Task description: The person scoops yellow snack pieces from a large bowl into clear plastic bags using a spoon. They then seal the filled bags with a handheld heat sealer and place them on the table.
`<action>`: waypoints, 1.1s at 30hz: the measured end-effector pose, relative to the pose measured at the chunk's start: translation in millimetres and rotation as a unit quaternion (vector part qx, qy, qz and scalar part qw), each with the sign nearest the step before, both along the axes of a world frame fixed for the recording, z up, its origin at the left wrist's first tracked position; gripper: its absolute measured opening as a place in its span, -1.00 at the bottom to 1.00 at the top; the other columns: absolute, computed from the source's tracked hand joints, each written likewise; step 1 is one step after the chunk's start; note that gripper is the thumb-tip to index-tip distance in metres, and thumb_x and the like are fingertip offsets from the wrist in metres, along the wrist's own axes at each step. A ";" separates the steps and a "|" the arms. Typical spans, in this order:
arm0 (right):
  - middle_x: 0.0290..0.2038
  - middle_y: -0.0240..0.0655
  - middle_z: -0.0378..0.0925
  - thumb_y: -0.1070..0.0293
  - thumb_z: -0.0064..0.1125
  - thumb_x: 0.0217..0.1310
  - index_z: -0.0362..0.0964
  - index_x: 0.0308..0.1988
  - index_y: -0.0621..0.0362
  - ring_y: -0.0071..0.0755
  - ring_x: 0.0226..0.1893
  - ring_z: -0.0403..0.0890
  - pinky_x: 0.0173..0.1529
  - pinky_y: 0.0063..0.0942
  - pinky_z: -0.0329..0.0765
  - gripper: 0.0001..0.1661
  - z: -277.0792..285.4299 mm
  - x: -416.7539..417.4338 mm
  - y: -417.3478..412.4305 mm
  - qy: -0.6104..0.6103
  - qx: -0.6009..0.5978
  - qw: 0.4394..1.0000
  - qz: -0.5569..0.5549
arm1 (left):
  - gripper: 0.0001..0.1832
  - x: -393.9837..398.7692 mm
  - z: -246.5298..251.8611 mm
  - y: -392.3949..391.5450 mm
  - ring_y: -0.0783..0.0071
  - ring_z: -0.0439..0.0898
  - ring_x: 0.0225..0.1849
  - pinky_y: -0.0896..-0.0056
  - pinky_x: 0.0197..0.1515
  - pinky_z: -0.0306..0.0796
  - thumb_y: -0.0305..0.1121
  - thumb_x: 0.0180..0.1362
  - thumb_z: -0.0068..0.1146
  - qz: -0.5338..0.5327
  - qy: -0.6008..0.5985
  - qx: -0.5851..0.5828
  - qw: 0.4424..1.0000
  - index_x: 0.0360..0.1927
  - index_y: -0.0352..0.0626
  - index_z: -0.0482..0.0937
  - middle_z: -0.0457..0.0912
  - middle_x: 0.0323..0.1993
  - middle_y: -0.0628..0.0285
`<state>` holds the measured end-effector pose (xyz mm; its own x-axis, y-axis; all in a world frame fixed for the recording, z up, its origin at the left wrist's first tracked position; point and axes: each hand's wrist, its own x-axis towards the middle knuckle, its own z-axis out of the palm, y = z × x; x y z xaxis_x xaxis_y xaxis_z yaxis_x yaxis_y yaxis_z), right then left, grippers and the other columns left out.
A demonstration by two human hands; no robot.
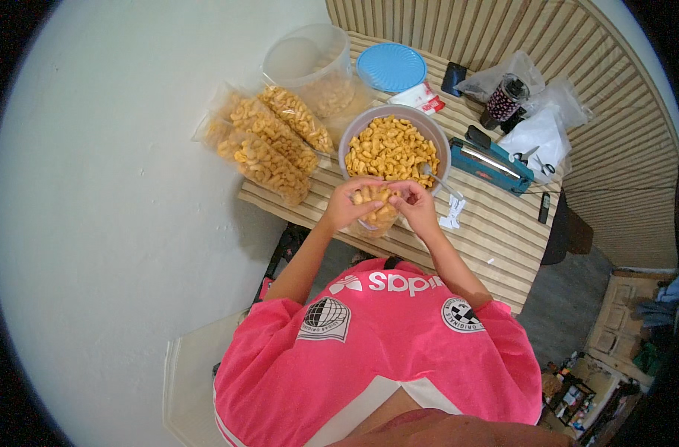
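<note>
Both hands hold a small clear plastic bag of macaroni-shaped snacks (376,219) at the table's near edge. My left hand (347,205) grips the bag's left side near its mouth. On the other side, my right hand (415,205) pinches the rim with thumb and fingers. Just beyond the hands stands a round, pale basin (346,125) holding a heap of the same orange curved snacks (392,146). A metal spoon (442,181) rests in it, its handle leaning over the right rim.
Several filled plastic bags (272,148) and a clear tub (311,61) stand left. A blue lid (391,67), phone (454,78), tumbler (504,100), teal heat sealer (490,163), scissors (543,165), white paper strips (454,211) and small black device (544,208) occupy the striped tabletop (501,240).
</note>
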<state>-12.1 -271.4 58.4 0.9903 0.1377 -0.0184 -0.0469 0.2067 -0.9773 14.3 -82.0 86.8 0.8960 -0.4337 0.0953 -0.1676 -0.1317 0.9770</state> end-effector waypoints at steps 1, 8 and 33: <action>-0.15 -0.32 0.51 0.48 0.20 0.04 0.45 -0.21 0.20 -0.49 -0.08 0.46 0.03 -0.53 0.36 -0.77 -0.7 1.4 0.8 0.010 -0.009 1.000 -0.004 | -0.60 -2.1 4.3 -2.0 0.36 0.45 0.03 0.37 0.12 0.27 -0.46 -0.09 0.28 0.010 -0.017 0.006 1.000 -0.10 -0.21 0.53 0.52 -0.03 0.15; -0.24 -0.25 0.57 0.55 0.16 0.05 0.49 -0.38 0.27 -0.49 -0.19 0.52 -0.05 -0.52 0.43 -0.95 9.4 4.0 10.7 0.007 0.043 0.998 -0.055 | -0.79 -10.4 0.2 -5.9 0.38 0.54 -0.07 0.45 0.01 0.34 -0.53 -0.01 0.18 0.104 -0.030 0.002 0.994 -0.24 -0.28 0.61 0.59 -0.15 0.07; -0.37 -0.33 0.60 0.57 0.15 0.05 0.46 -0.41 0.24 -0.59 -0.34 0.55 -0.23 -0.62 0.47 -0.97 10.9 32.4 -24.6 0.000 -0.029 0.999 -0.015 | -0.80 -9.4 0.2 -40.5 0.51 0.57 -0.26 0.55 -0.14 0.40 -0.53 0.04 0.15 0.223 0.009 -0.117 0.968 -0.22 -0.35 0.55 0.63 -0.31 0.16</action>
<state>20.3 -296.0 69.2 0.9939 0.1076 -0.0262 -0.0424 0.1505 -0.9877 4.9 -122.6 87.0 0.9914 0.0285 0.1275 -0.1285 0.0383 0.9910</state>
